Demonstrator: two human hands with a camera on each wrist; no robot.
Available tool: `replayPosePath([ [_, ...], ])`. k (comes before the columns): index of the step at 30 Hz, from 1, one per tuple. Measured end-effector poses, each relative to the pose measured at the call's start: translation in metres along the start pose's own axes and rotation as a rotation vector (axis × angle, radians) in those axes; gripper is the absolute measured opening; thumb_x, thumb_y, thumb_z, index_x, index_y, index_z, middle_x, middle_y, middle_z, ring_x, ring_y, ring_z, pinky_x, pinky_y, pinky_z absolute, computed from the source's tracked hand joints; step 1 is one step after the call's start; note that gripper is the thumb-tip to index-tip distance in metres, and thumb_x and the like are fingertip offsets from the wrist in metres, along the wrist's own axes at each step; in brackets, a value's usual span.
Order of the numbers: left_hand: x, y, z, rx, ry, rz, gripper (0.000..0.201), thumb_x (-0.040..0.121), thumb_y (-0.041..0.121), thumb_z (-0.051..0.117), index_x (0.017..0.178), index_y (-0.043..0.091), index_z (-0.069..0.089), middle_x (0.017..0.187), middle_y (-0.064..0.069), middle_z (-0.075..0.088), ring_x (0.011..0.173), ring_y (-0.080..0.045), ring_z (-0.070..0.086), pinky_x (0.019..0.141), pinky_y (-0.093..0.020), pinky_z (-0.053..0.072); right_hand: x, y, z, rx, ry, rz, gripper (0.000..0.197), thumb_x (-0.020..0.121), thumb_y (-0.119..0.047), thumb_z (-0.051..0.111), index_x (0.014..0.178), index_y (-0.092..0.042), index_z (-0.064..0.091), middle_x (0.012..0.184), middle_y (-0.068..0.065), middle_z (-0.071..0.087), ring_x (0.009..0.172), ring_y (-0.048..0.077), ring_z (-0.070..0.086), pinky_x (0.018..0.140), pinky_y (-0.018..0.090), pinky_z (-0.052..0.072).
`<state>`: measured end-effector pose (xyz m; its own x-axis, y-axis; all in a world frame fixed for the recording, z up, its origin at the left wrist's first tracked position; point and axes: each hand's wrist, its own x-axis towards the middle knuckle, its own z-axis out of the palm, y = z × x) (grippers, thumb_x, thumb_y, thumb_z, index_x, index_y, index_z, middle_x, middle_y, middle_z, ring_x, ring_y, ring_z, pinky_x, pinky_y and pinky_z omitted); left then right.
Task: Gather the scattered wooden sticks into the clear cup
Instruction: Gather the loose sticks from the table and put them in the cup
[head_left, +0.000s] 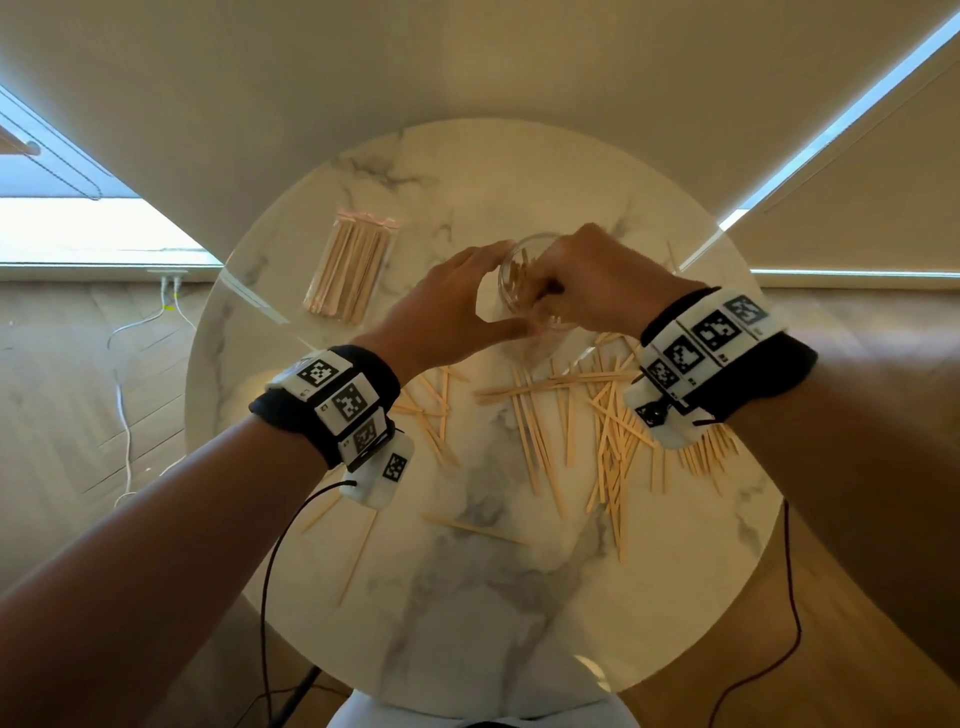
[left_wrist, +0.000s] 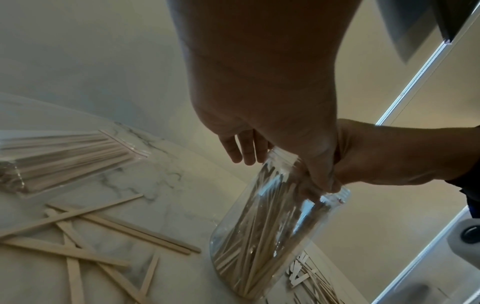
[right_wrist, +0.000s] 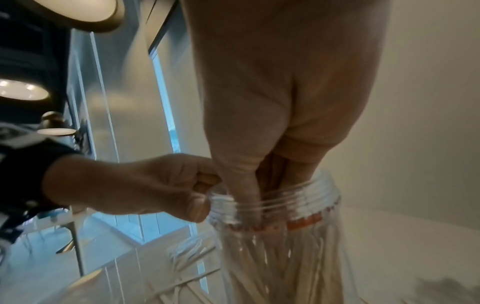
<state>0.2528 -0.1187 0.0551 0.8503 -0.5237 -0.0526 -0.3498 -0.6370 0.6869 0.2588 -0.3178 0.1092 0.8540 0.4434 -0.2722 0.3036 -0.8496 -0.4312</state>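
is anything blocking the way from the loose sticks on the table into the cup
Partly. The right hand has its fingers inside the mouth of the clear plastic cup. Nothing else stands between the scattered flat wooden sticks and it.

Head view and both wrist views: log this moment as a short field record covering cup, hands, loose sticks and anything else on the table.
cup: clear cup, threaded rim, already holds many sticks
right hand: right hand over the mouth, fingers reaching inside among the sticks
left hand: left hand beside the cup, thumb at the rim, steadying it
loose sticks: scattered sticks on the near part of the marble table
other: sealed bag of sticks at far left, untouched
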Motion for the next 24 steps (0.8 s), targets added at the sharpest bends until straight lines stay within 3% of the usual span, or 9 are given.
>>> replayPosePath([
  [2, 0.000, 0.002, -0.001, -0.006, -0.005, 0.008, 0.089, 0.079, 0.056, 0.079, 0.151, 0.019, 0.042, 0.148, 0.002, 0.053, 0.134, -0.012, 0.047, 0.109, -0.028, 0.038, -0.002, -0.002, 0.002, -0.033, -0.031, -0.017, 0.019, 0.088, -0.004, 0.067, 0.097, -0.012, 0.081, 0.090, -0.001, 0.074, 0.080, 0.019, 0.070, 0.080, 0.039, 0.059],
  [5, -0.008, -0.007, -0.005, 0.043, -0.018, -0.017, 0.086, 0.083, 0.056, 0.076, 0.152, 0.019, 0.041, 0.150, 0.001, 0.051, 0.136, -0.013, 0.047, 0.111, -0.027, 0.036, -0.007, -0.005, -0.002, 0.050, 0.110, 0.014, 0.018, 0.088, -0.011, 0.069, 0.102, -0.018, 0.078, 0.094, -0.008, 0.069, 0.084, 0.017, 0.069, 0.079, 0.034, 0.058],
  [7, -0.021, -0.020, -0.007, 0.062, -0.020, -0.045, 0.082, 0.086, 0.056, 0.073, 0.151, 0.018, 0.042, 0.149, 0.000, 0.052, 0.134, -0.014, 0.049, 0.112, -0.032, 0.040, -0.018, -0.010, -0.007, 0.077, 0.227, 0.023, 0.017, 0.091, -0.020, 0.070, 0.106, -0.023, 0.076, 0.104, -0.006, 0.069, 0.089, 0.010, 0.067, 0.080, 0.025, 0.054],
  [9, -0.040, -0.038, -0.010, 0.067, -0.016, -0.082, 0.073, 0.089, 0.050, 0.072, 0.149, 0.017, 0.045, 0.144, -0.002, 0.054, 0.127, -0.010, 0.050, 0.109, -0.031, 0.041, -0.036, -0.023, -0.011, 0.144, 0.340, -0.021, 0.012, 0.094, -0.021, 0.069, 0.104, -0.021, 0.075, 0.099, -0.012, 0.065, 0.086, 0.001, 0.064, 0.076, 0.009, 0.046],
  [12, -0.081, -0.070, -0.006, 0.080, -0.002, -0.140, 0.061, 0.090, 0.044, 0.072, 0.140, 0.017, 0.052, 0.126, -0.001, 0.060, 0.110, -0.008, 0.055, 0.098, -0.036, 0.052, -0.071, -0.046, 0.001, 0.316, 0.418, -0.093, 0.007, 0.094, -0.012, 0.071, 0.100, -0.013, 0.074, 0.090, -0.019, 0.063, 0.084, -0.005, 0.061, 0.074, 0.006, 0.045],
  [17, -0.156, -0.093, 0.020, 0.186, -0.114, -0.191, 0.058, 0.077, 0.043, 0.084, 0.124, 0.019, 0.061, 0.110, 0.004, 0.058, 0.090, -0.015, 0.056, 0.079, -0.047, 0.059, -0.100, -0.052, 0.092, 0.387, 0.224, 0.072, 0.001, 0.091, -0.013, 0.074, 0.091, -0.014, 0.074, 0.085, -0.007, 0.070, 0.077, 0.005, 0.063, 0.071, 0.016, 0.050],
  [19, -0.179, -0.091, 0.028, 0.255, -0.200, -0.221, 0.075, 0.069, 0.059, 0.084, 0.129, 0.022, 0.057, 0.123, 0.000, 0.057, 0.103, -0.021, 0.057, 0.090, -0.048, 0.056, -0.105, -0.055, 0.135, 0.366, 0.109, 0.114, 0.003, 0.088, -0.014, 0.074, 0.086, -0.015, 0.071, 0.082, -0.007, 0.067, 0.074, 0.006, 0.061, 0.072, 0.028, 0.053],
  [21, -0.195, -0.091, 0.034, 0.344, -0.263, -0.307, 0.102, 0.057, 0.081, 0.076, 0.139, 0.028, 0.045, 0.137, 0.000, 0.044, 0.123, -0.026, 0.046, 0.106, -0.045, 0.044, -0.109, -0.063, 0.172, 0.335, -0.060, 0.163, 0.006, 0.084, -0.019, 0.074, 0.088, -0.016, 0.070, 0.084, -0.004, 0.064, 0.077, 0.012, 0.062, 0.075, 0.036, 0.054],
  [24, -0.212, -0.094, 0.038, 0.395, -0.234, -0.373, 0.124, 0.039, 0.094, 0.069, 0.140, 0.031, 0.034, 0.136, -0.001, 0.033, 0.124, -0.029, 0.035, 0.111, -0.045, 0.033, -0.112, -0.080, 0.209, 0.235, -0.273, 0.246, 0.016, 0.083, -0.023, 0.074, 0.093, -0.018, 0.063, 0.098, 0.002, 0.061, 0.093, 0.025, 0.061, 0.081, 0.040, 0.051],
])
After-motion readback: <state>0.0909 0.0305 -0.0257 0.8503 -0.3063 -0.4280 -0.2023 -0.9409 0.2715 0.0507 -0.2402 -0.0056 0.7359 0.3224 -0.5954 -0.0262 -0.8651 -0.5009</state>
